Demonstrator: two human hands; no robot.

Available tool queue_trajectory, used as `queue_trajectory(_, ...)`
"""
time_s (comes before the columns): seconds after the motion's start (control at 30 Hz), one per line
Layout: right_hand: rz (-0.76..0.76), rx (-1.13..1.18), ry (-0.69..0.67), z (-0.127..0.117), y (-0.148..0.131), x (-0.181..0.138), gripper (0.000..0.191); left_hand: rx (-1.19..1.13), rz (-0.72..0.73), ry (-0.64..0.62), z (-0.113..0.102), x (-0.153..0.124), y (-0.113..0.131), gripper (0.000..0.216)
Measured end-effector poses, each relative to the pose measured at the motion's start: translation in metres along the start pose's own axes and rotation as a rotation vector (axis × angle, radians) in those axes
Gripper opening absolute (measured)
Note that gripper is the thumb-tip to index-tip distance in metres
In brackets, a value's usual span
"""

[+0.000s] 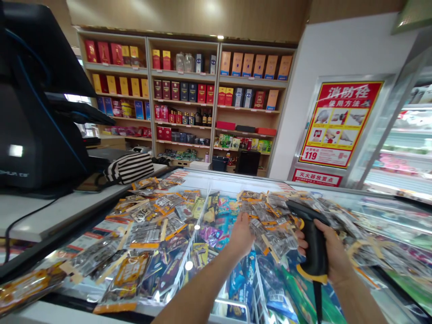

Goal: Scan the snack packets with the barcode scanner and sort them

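Note:
My right hand [332, 254] is closed round the grip of a black and yellow barcode scanner [312, 238], whose head points left over the packets. My left hand [241, 234] reaches forward onto a heap of clear snack packets with orange edges [270, 225]; its fingers curl down among them, and I cannot make out whether they hold one. The packets lie spread over the glass lid of a chest freezer [219, 180].
A black till screen [33, 112] stands on a white counter [43, 216] at the left, with a striped pouch [130, 167] beside it. Shelves of boxed goods [185, 90] fill the back wall. A red fire notice [337, 126] and a glass-door cooler [405, 135] are at the right.

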State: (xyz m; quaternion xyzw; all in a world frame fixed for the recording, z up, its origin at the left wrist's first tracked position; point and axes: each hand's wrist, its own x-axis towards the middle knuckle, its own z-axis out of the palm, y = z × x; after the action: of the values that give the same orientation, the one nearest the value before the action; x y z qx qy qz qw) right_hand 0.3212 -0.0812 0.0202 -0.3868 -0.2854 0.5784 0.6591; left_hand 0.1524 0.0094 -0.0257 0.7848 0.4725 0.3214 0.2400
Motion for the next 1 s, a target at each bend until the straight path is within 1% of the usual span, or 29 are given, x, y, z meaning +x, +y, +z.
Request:
queue_trajectory(0.07, 0.007, -0.005, -0.009, 0.001, 0.001, 0.000, 0.019, 0.087, -0.004, 0.019, -0.001, 0.002, 0.002, 0.065)
queue_trajectory(0.13, 0.010, -0.012, -0.015, 0.001, 0.000, 0.000, 0.019, 0.181, -0.026, 0.052, -0.016, 0.003, -0.006, 0.064)
queue_trajectory(0.2, 0.008, -0.016, -0.016, 0.001, 0.000, 0.000, 0.020, 0.287, -0.076, 0.109, -0.043, 0.001, -0.021, 0.057)
queue_trajectory(0.33, 0.012, -0.019, -0.034, 0.002, 0.001, -0.002, 0.019, 0.507, -0.271, 0.245, -0.111, -0.014, -0.064, 0.047)
queue_trajectory(0.4, 0.020, -0.019, -0.046, 0.003, 0.002, -0.003, 0.018, 0.594, -0.384, 0.266, -0.140, -0.025, -0.084, 0.039)
queue_trajectory(0.43, 0.026, -0.019, -0.051, 0.005, 0.003, -0.003, 0.018, 0.629, -0.435, 0.261, -0.150, -0.030, -0.092, 0.036)
queue_trajectory(0.5, 0.038, -0.021, -0.054, 0.008, 0.004, -0.004, 0.018, 0.678, -0.507, 0.219, -0.163, -0.036, -0.105, 0.031)
queue_trajectory(0.53, 0.044, -0.023, -0.055, 0.009, 0.005, -0.004, 0.018, 0.694, -0.523, 0.192, -0.165, -0.037, -0.109, 0.029)
queue_trajectory(0.6, 0.062, -0.028, -0.056, 0.012, 0.007, -0.005, 0.017, 0.714, -0.516, 0.143, -0.161, -0.036, -0.113, 0.026)
queue_trajectory(0.7, 0.083, -0.038, -0.082, 0.016, 0.010, -0.006, 0.018, 0.714, -0.441, 0.119, -0.144, -0.028, -0.109, 0.026)
queue_trajectory(0.8, 0.095, -0.055, -0.124, 0.016, 0.014, -0.007, 0.020, 0.683, -0.355, 0.137, -0.128, -0.021, -0.101, 0.030)
queue_trajectory(0.87, 0.107, -0.068, -0.135, 0.016, 0.016, -0.007, 0.021, 0.660, -0.344, 0.163, -0.125, -0.020, -0.100, 0.038)
queue_trajectory(1.0, 0.143, -0.107, -0.132, 0.017, 0.021, -0.008, 0.024, 0.620, -0.399, 0.185, -0.131, -0.025, -0.103, 0.061)
